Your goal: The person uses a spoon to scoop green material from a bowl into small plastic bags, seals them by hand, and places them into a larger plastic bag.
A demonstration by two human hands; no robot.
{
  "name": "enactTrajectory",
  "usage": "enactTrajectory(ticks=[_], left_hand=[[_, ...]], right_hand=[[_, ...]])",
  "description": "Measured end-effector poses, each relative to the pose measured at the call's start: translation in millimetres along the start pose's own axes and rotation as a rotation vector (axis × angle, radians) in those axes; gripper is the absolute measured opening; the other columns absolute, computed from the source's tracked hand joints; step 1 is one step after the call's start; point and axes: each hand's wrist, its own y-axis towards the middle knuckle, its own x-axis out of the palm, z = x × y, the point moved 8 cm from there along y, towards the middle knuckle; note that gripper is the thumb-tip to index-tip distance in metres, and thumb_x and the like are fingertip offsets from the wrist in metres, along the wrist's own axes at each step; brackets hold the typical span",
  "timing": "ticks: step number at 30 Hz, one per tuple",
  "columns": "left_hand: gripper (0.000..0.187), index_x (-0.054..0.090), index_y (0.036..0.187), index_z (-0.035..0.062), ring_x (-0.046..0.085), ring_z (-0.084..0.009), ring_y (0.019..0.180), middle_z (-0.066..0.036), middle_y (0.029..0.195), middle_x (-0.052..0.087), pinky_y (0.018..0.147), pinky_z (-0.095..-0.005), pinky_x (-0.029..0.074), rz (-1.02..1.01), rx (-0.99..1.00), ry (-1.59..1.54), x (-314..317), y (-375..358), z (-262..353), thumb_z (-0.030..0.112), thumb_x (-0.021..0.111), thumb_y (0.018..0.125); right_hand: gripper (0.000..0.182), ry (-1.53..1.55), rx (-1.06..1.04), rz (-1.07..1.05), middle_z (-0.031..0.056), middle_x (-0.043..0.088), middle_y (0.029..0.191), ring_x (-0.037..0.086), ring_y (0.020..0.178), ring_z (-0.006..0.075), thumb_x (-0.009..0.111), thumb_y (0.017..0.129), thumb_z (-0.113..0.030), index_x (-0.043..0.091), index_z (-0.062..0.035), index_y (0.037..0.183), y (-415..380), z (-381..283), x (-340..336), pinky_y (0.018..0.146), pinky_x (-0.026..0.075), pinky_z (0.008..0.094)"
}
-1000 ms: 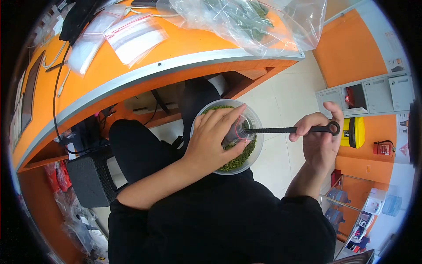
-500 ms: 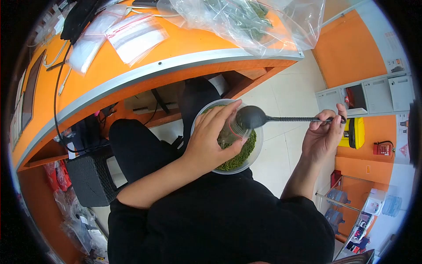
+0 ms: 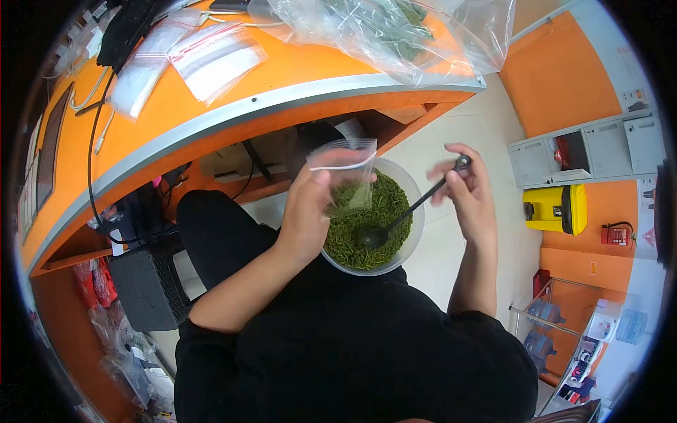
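A round clear tub [image 3: 416, 233] full of green plant material [image 3: 388, 190] rests at my lap. My left hand [image 3: 310, 204] holds a small clear zip bag [image 3: 352, 173] over the left part of the tub. Some green shows behind or in the bag; which one I cannot tell. The bowl of a black spoon [image 3: 373, 237] lies on the green material, its handle slanting up to the right. Around the handle's end are the fingers of my right hand [image 3: 467, 194], partly blurred, to the right of the tub.
An orange desk [image 3: 296, 63] with a pale edge curves across the top. On it lie a stack of zip bags [image 3: 215, 60] and a large clear bag [image 3: 395, 35]. A black woven stool [image 3: 148, 289] stands at the left; a yellow case [image 3: 557, 209] is at the right.
My right hand has moved left and the spoon bowl has dropped from the bag's mouth onto the green material. The small bag has shifted up and left with my left hand, now more upright.
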Motion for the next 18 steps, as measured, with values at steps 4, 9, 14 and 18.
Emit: enactTrajectory(ticks=[4,9,14,18], left_hand=[[0.035,0.042,0.123,0.0035,0.057,-0.028,0.109,-0.024,0.122,0.055,0.09,-0.0436,0.05,0.028,-0.02,-0.14,-6.9,0.5,-2.7,0.027,0.038,0.097],[0.025,0.044,0.118,0.0012,0.061,-0.0254,0.103,-0.019,0.117,0.058,0.087,-0.0393,0.052,-0.071,0.14,0.1,10.0,0.5,4.8,0.011,0.049,0.096],[0.017,0.045,0.113,0.0015,0.063,-0.0186,0.098,-0.015,0.111,0.06,0.089,-0.0293,0.048,-0.11,0.112,0.152,15.5,-3.9,9.3,0.008,0.047,0.098],[0.014,0.052,0.109,0.0018,0.062,-0.0108,0.088,-0.007,0.094,0.065,0.078,-0.0252,0.047,0.007,0.022,0.143,-6.5,-6.3,-4.3,0.011,0.048,0.099]], right_hand=[[0.034,-0.663,-0.411,0.366,0.0083,0.061,0.097,0.056,0.089,0.0205,0.059,0.089,-0.016,0.051,-0.0044,0.121,9.8,-34.0,-16.6,0.082,0.044,0.0333],[0.022,-0.755,-0.514,0.021,0.0044,0.06,0.095,0.052,0.096,0.0211,0.065,0.08,-0.017,0.061,-0.0076,0.099,6.9,-83.3,44.7,0.085,0.033,0.0343],[0.012,-0.799,-0.461,-0.255,0.0006,0.059,0.082,0.053,0.087,0.0189,0.068,0.077,-0.018,0.061,-0.0106,0.083,15.5,-67.9,72.0,0.079,0.028,0.033],[0.008,-0.711,-0.459,-0.244,-0.0015,0.057,0.077,0.052,0.084,0.0164,0.068,0.076,-0.013,0.061,-0.0124,0.079,16.3,-65.9,68.0,0.078,0.025,0.0361]])
